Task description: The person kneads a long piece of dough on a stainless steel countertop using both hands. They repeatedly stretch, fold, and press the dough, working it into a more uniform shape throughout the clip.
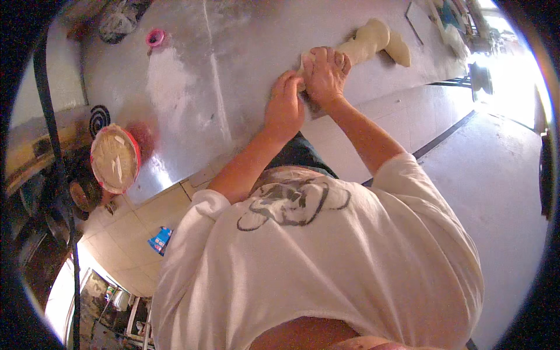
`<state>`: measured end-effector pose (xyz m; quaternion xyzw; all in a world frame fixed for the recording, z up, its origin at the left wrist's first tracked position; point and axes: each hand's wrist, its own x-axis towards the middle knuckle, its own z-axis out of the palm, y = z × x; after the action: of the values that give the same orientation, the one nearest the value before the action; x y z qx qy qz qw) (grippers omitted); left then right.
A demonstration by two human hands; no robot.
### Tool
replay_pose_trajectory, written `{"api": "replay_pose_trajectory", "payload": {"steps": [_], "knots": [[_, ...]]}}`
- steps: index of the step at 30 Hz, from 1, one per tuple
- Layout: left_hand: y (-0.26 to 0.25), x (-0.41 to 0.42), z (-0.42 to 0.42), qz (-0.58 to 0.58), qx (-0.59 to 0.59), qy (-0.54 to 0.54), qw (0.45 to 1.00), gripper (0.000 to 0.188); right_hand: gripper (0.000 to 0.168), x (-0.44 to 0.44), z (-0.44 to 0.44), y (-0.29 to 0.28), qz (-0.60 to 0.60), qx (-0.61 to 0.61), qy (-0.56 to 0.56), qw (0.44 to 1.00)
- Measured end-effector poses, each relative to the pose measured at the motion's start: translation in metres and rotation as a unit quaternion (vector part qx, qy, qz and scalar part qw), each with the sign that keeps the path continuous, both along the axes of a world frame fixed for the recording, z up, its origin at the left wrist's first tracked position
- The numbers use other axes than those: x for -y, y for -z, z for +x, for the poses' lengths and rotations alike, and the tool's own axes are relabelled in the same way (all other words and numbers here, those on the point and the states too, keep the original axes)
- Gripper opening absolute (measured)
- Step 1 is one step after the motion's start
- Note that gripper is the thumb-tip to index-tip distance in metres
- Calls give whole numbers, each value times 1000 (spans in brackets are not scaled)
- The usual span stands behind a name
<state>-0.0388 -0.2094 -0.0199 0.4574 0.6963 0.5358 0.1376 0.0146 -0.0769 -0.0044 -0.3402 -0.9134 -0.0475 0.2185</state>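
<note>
A long piece of pale dough [365, 43] lies on a smooth grey work surface [245, 39], its thick far part folded or overlapping at the right. My right hand [326, 76] grips the near end of the dough with bent fingers. Close against it on the left, my left hand [286, 103] has its fingertips on a thin edge of the same dough. The fingers partly hide that end, so its exact shape cannot be told.
A red-rimmed bowl [116, 159] of pale, floury stuff stands at the left edge. White powder [168, 81] is spread near a pink ring-shaped item [155, 38]. A plastic bag [118, 24] lies at the far left, a flat board [426, 22] at the far right.
</note>
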Motion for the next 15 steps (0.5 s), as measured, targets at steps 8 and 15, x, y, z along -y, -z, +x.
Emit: {"api": "replay_pose_trajectory", "payload": {"steps": [8, 15], "knots": [[-17, -10, 2, -83, -104, 70, 989, 61, 33, -43, -48, -9, -9, 145, -3, 989], [-9, -22, 5, -98, -157, 73, 980, 71, 36, -76, -91, -22, -18, 174, -13, 985]]}}
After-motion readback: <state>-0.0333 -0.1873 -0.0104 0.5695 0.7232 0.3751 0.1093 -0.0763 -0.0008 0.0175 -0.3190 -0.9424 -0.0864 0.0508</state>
